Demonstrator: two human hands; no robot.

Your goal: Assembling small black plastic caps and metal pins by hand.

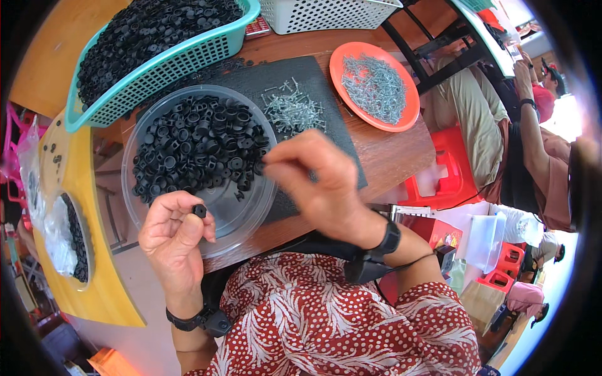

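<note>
My left hand [177, 233] pinches a small round black plastic part [199, 210] between thumb and fingers, at the near edge of a clear round tub [229, 212]. The tub holds a heap of similar black plastic parts [194, 141]. Over its right rim is my right hand [320, 178], slightly blurred, with thumb and fingertips drawn together; what they hold, if anything, cannot be made out. Just beyond that hand, a loose pile of small silver screws or pins [295, 109] lies on a black mat [338, 147].
An orange plate [411, 116] of similar metal pieces stands at the right. A teal basket [169, 81] full of black parts is at the far left, beside a white basket [326, 17]. A yellow table [110, 276] stands left. Another person [483, 119] sits at the right.
</note>
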